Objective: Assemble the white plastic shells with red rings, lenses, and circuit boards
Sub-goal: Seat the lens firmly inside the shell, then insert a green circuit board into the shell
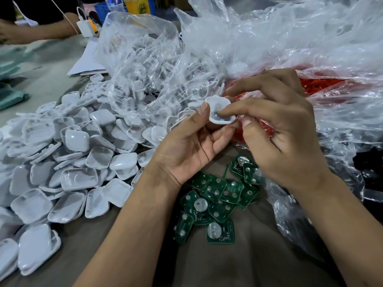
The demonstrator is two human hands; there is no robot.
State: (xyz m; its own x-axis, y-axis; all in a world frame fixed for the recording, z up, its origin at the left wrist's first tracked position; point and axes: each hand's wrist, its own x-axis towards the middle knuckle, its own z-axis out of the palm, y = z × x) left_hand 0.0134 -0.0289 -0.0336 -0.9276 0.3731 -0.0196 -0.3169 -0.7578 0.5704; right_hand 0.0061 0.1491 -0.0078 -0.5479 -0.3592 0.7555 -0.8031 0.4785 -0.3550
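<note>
Left hand [186, 146]: thumb and fingers pinch white shell [220, 109], hollow side up
Right hand [275, 129]: index fingertip presses inside shell; other fingers loosely curled
Circuit boards [215, 201]: heaped just below both hands; right nearer

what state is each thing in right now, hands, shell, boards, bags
left hand: holds the white shell from below, thumb on its rim
right hand: index fingertip pressed into the shell
white shell: held up, hollow side facing the camera
shell pile: loose heap on the table
circuit boards: scattered flat, overlapping
clear bag: open, shells spilling out
red rings: inside an open bag
</note>
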